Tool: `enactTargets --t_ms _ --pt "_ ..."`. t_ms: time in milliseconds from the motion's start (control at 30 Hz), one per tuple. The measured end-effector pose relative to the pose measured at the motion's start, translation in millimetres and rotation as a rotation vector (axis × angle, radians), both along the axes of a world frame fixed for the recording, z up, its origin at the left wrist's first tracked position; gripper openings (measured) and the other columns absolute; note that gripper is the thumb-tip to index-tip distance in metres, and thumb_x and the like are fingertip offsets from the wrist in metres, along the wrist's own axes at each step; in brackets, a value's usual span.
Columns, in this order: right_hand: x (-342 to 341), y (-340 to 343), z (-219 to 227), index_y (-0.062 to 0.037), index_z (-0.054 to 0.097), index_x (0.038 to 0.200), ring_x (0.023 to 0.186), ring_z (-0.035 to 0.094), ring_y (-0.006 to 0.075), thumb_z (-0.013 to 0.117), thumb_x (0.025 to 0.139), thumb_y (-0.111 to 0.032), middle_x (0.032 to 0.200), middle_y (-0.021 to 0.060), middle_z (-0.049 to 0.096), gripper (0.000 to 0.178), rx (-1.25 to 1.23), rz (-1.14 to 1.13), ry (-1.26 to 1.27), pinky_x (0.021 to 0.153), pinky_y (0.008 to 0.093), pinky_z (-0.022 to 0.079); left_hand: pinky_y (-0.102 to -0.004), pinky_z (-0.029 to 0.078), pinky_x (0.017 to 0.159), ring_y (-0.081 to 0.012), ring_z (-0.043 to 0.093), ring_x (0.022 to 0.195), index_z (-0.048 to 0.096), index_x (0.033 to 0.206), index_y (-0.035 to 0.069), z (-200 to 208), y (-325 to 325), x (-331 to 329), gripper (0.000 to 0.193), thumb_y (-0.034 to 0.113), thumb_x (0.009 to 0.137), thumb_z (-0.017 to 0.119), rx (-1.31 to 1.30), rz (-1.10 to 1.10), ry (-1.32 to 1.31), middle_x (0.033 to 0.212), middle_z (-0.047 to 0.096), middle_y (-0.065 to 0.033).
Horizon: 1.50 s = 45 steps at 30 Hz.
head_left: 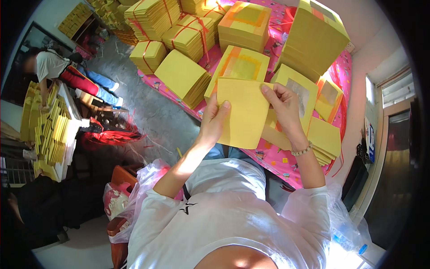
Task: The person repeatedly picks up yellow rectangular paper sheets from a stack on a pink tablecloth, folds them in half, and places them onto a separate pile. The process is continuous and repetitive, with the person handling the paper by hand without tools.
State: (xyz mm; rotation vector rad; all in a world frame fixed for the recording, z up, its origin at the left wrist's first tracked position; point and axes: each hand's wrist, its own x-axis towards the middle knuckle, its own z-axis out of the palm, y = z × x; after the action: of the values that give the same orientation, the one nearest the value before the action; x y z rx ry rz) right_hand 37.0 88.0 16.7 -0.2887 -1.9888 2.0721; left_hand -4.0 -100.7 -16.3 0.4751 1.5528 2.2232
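Note:
Both my hands hold up a yellow paper sheet in front of me; whether it is one sheet or a thin stack, I cannot tell. My left hand grips its left edge, thumb on the face. At the upper right corner my right hand pinches it, a beaded bracelet on that wrist. Just beyond the sheet lies a stack of yellow paper with an orange-printed top. Right of it is another stack with a silvery square, partly hidden by my right hand.
A pink patterned cloth covers the table. Red-tied yellow bundles and a tall stack crowd its far side. To the left, another person leans over a table of yellow stacks. Red strings hang nearby.

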Motion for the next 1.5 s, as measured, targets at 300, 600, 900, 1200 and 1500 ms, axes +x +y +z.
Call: enactTargets --t_ms 300,600,900,1200,1500 --pt "21 -17 -10 -0.0001 0.067 0.079 0.055 0.048 -0.0001 0.066 0.087 -0.02 0.061 -0.0052 0.057 0.021 0.202 0.245 -0.173 0.048 0.0182 0.037 -0.0282 0.042 0.092 -0.0102 0.051 0.109 0.042 0.131 0.004 -2 -15 -1 0.033 0.013 0.099 0.043 0.101 0.123 -0.066 0.12 0.054 -0.0047" --pt "18 -40 -1 0.0015 0.065 0.08 0.048 0.045 0.0061 0.068 0.084 -0.027 0.052 0.004 0.05 0.029 0.386 0.366 -0.18 0.047 0.0261 0.039 -0.0295 0.041 0.095 -0.0129 0.051 0.111 0.042 0.132 0.004 -4 -42 -1 0.034 0.013 0.099 0.045 0.166 0.227 -0.108 0.122 0.054 -0.0058" --pt "22 -81 -17 0.001 0.059 0.071 0.048 0.052 0.0176 0.069 0.081 -0.024 0.055 0.0117 0.053 0.028 0.427 0.389 -0.084 0.048 0.0331 0.039 -0.0321 0.044 0.093 -0.0155 0.054 0.109 0.045 0.128 0.005 -24 -85 15 0.033 0.021 0.099 0.047 0.298 0.394 -0.119 0.12 0.054 -0.0064" --pt "16 -88 -14 -0.0016 0.065 0.097 0.072 0.064 0.0185 0.069 0.082 -0.019 0.082 0.0085 0.065 0.023 0.221 0.395 -0.052 0.065 0.0284 0.051 -0.0345 0.047 0.092 -0.019 0.057 0.109 0.046 0.128 0.002 -32 -110 -30 0.033 0.018 0.099 0.044 0.377 0.378 -0.249 0.119 0.057 -0.0079" --pt "14 -39 -15 -0.0015 0.065 0.1 0.083 0.065 0.0153 0.067 0.085 -0.013 0.094 0.0074 0.065 0.019 0.245 0.192 0.018 0.074 0.0266 0.051 -0.0377 0.045 0.096 -0.0228 0.056 0.112 0.044 0.128 0.0 -25 -118 -139 0.038 0.025 0.099 0.044 0.146 0.376 -0.28 0.122 0.056 -0.0097"
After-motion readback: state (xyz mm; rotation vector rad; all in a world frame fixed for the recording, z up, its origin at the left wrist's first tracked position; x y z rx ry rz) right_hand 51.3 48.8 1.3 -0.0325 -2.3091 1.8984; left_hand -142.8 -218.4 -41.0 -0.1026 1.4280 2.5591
